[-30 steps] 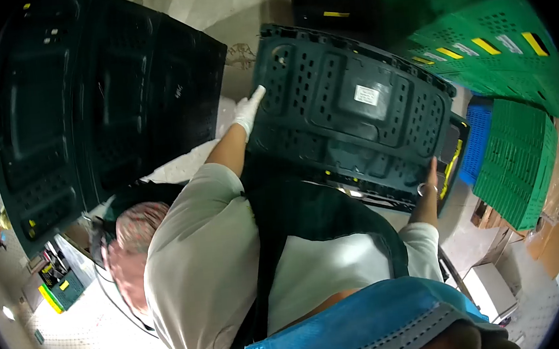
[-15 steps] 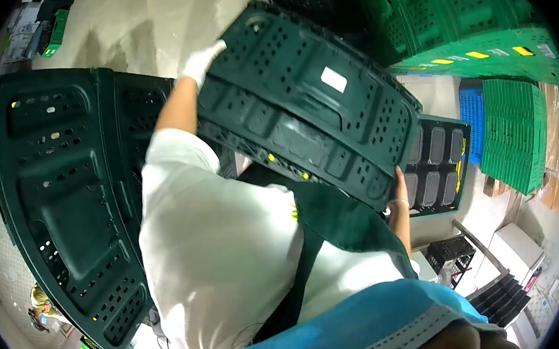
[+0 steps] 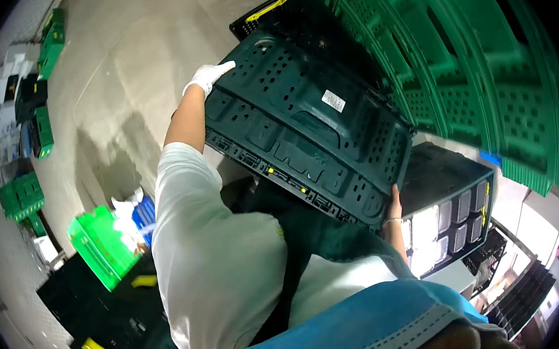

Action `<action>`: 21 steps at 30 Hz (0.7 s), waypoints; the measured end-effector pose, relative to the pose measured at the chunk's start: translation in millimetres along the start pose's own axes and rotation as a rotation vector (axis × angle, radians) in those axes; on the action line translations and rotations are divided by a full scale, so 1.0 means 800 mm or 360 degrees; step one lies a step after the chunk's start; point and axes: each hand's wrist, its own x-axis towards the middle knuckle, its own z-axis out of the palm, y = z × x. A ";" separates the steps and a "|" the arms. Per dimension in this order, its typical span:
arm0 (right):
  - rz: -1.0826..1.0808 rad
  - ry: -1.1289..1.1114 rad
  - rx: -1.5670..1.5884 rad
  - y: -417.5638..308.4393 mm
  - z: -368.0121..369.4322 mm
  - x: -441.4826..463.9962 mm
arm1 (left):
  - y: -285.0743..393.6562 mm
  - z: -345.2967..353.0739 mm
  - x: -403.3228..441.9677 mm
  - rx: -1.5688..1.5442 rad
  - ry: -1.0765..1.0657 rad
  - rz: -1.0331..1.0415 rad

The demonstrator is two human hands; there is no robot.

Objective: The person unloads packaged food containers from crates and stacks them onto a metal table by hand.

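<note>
A dark green plastic crate (image 3: pixel 309 135), folded flat, is held tilted in front of my body. Its panels are perforated, a white label (image 3: pixel 333 100) sits on its face, and small yellow tabs show along its near edge. My left hand (image 3: pixel 208 78), in a white glove, grips the upper left end with the thumb along the rim. At the lower right end, my right hand (image 3: pixel 393 210) holds the opposite edge. The fingers beneath the crate are hidden on both sides.
Tall green crates (image 3: pixel 469 65) rise at the right. A black crate with a yellow strip (image 3: pixel 269 8) lies beyond the held one. Beside my right hand stands a dark crate containing several trays (image 3: pixel 460 206). A bright green crate (image 3: pixel 100 247) and dark crates (image 3: pixel 126 321) are at left.
The view has turned, and the large dark green crate panels at left have gone from sight. Floor and a bright green crate now show there. Both hands still hold the folded crate.
</note>
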 end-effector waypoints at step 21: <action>0.0313 0.0535 -0.0200 -0.853 0.555 0.915 | 0.788 0.430 0.914 -0.0476 0.0099 -0.0251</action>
